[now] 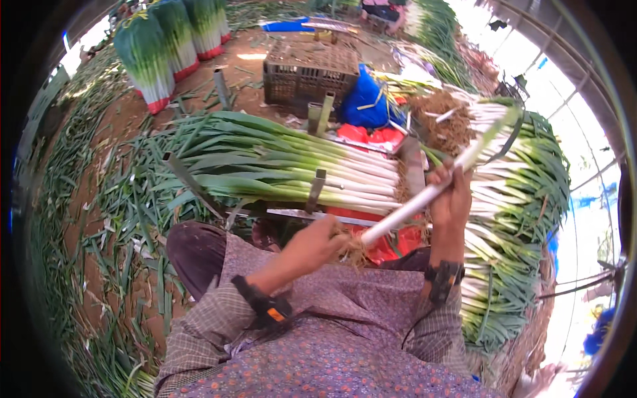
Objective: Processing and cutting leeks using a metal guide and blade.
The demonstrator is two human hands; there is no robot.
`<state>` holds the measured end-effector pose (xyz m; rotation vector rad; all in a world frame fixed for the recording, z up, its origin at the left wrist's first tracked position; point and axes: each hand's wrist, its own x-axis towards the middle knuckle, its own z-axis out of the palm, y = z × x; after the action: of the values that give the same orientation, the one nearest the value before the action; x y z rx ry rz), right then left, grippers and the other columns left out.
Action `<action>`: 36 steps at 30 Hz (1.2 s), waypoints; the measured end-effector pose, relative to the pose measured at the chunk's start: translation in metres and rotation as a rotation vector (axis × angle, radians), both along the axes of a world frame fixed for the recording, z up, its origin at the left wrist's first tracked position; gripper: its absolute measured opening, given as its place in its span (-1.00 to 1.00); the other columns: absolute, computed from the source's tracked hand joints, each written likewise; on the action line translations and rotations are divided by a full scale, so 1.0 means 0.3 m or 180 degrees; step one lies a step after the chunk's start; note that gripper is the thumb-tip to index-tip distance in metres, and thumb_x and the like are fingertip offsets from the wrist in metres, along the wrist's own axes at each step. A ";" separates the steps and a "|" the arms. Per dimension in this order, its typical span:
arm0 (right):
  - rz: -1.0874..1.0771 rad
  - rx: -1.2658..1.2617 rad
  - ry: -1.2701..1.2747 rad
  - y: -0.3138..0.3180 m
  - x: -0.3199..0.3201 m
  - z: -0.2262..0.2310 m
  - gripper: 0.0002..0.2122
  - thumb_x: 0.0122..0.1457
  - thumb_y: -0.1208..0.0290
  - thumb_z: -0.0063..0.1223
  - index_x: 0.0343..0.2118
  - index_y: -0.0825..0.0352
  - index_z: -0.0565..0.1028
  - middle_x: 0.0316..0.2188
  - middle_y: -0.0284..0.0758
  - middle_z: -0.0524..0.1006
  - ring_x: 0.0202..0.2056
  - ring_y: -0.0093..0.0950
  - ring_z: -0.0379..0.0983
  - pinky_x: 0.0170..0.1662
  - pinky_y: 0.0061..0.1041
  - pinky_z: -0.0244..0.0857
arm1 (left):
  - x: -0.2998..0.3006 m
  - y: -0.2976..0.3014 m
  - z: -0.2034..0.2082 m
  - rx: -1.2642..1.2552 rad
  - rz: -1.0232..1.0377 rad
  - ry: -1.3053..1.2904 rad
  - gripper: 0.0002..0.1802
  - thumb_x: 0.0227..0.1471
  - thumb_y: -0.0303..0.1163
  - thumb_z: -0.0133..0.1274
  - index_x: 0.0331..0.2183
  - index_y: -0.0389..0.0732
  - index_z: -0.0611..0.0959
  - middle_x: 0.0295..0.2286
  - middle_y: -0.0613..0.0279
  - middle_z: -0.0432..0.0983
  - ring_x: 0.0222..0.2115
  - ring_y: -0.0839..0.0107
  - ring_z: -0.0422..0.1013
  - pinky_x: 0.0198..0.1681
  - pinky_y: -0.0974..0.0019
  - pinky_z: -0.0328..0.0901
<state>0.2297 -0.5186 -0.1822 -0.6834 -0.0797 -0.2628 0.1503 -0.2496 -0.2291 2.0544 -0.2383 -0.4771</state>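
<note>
A long green onion (406,211) slants across in front of me, its white stalk rising to the green end at upper right. My right hand (451,199) is closed around the middle of the stalk. At the lower end, the closed fingers of my left hand (315,244) are at the brown roots (353,249). Just beyond my hands, a thick bundle of green onions (312,156) lies in a low metal frame (316,190), leaves to the left and roots to the right. A big pile of green onions (504,192) lies to my right, leaves outward.
A dark plastic crate (308,73) stands beyond the frame, beside a blue bag (366,99) and red packaging (371,136). Upright bundles with red bases (156,66) stand at far left. Leaf scraps (86,225) cover the ground at left. Another person (385,12) is at the far edge.
</note>
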 end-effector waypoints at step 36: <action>-0.1037 -0.3644 0.2346 -0.981 0.049 -0.102 -0.72 0.13 0.33 -0.06 -0.12 0.30 0.45 -0.43 -0.39 0.52 -0.41 -0.59 0.44 -0.30 -0.60 0.34 | 0.570 0.179 -0.622 0.2329 0.0297 -0.1640 -0.79 -0.05 -0.17 -0.02 -0.43 -0.09 0.56 -0.38 0.18 0.46 -0.26 0.10 0.33 -0.21 0.08 0.21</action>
<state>0.2445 -0.8131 -0.2129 -1.8999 0.6420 -0.2488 0.3212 -0.1960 -0.4155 2.8750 -0.2981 0.0614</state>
